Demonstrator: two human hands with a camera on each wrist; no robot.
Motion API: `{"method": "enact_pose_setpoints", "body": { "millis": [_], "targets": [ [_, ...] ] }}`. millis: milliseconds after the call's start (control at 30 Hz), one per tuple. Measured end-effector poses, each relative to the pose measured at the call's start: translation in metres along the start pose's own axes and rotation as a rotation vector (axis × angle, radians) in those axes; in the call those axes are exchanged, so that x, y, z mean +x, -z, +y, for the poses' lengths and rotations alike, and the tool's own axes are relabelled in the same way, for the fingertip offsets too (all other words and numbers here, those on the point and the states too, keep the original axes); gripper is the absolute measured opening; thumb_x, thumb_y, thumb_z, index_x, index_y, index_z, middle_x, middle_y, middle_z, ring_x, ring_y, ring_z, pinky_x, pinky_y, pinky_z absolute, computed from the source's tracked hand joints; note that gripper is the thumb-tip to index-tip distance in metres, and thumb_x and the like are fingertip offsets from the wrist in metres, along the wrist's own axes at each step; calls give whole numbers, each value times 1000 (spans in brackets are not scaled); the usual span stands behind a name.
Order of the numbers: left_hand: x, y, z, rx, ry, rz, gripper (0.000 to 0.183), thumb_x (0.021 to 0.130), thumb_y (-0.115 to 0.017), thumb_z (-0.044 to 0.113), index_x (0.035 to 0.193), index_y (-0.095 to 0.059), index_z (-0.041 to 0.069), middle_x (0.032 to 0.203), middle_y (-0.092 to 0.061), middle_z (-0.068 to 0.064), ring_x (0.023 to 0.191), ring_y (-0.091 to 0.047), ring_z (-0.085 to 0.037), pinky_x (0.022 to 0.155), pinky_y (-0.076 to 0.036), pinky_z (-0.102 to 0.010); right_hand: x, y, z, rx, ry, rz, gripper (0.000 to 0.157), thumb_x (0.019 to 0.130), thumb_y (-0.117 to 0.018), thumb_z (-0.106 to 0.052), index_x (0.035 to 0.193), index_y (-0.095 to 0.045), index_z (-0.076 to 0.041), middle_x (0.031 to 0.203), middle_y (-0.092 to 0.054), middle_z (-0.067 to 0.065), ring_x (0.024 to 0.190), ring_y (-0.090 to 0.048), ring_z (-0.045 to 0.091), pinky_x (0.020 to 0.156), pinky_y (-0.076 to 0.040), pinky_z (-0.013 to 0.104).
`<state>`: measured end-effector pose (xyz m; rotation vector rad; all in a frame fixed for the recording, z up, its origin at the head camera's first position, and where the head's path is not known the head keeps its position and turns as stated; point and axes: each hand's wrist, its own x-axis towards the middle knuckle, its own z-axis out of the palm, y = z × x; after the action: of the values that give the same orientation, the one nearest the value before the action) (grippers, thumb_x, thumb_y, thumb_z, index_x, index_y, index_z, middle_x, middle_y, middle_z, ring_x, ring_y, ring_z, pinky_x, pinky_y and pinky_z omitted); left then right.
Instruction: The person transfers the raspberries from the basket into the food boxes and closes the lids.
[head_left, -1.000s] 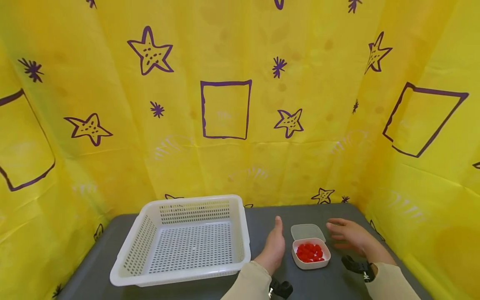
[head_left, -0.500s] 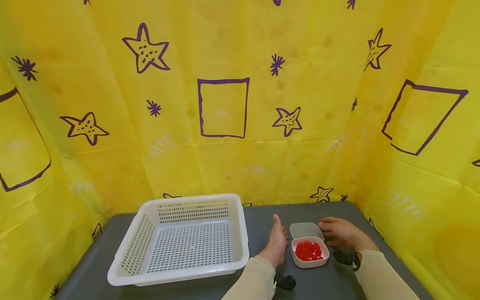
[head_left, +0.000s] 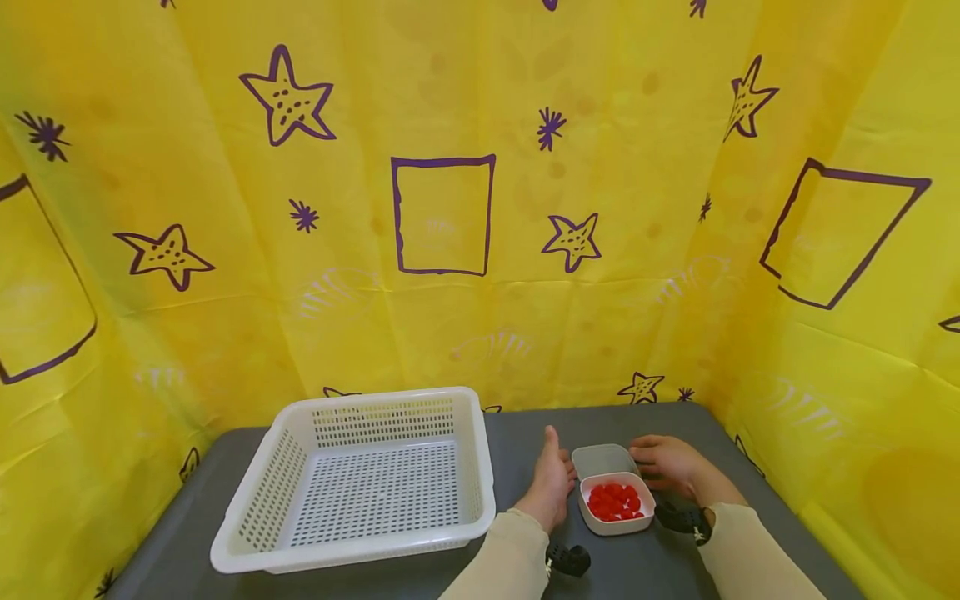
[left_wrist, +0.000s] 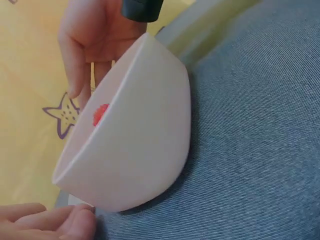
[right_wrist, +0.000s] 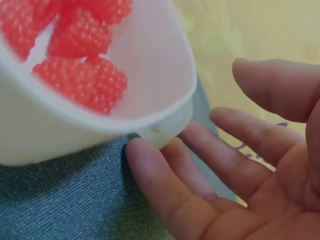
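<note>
A small off-white box with red raspberries in it stands on the table, its greyish lid folded back on the far side. To its left is my left hand, thumb up and fingers stretched forward; in the left wrist view its fingertips come right up to the box's lower edge. My right hand is on the other side by the lid, with loosely bent fingers. In the right wrist view, the right fingertips lie close to the hinge side, and the thumb stands away from the box.
A large white plastic basket with perforated walls stands left of my left hand. Yellow curtains with purple drawings rise behind and beside the dark grey table. A black device is strapped to my left wrist.
My right hand has moved left, from beside the box to the lid. The left hand has come closer to the box's left side. The head view has shifted slightly.
</note>
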<state>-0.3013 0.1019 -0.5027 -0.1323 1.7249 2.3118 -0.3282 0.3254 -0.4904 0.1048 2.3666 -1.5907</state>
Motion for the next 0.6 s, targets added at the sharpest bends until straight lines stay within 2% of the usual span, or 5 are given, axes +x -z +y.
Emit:
{"method": "enact_pose_setpoints", "body": {
  "millis": [167,333,467,600],
  "targets": [
    [-2,-6,10,-44,-41,12,89,101,-35,62,147,-31,-14,141,-43,-37,128,-43,-52,107,-34,-59,-2,1,-7,39,29,40,50,100,-61,-16,139,-45,11,133,-52,29,116,-55,46,85,-55,52],
    [-2,-11,18,-59,-87,6,80,102,-41,55,147,-33,-10,134,-52,-29,124,-49,-50,107,-34,-61,-7,4,-21,26,66,83,55,100,-62,-20,144,-43,5,139,-47,31,117,-54,47,84,-56,51],
    [0,-12,23,-55,-155,-21,64,105,-40,47,137,-49,-8,124,-60,-20,121,-54,-43,108,-34,-58,-13,1,-32,-23,106,115,56,101,-61,-21,146,-41,4,141,-44,33,119,-51,49,82,-56,50],
    [-2,-14,28,-17,-212,2,47,106,-43,37,116,-64,-5,107,-66,-18,103,-60,-37,98,-44,-54,-21,-5,-41,-78,153,170,51,102,-59,-20,144,-44,4,137,-47,33,117,-52,49,80,-57,48]
  ]
}}
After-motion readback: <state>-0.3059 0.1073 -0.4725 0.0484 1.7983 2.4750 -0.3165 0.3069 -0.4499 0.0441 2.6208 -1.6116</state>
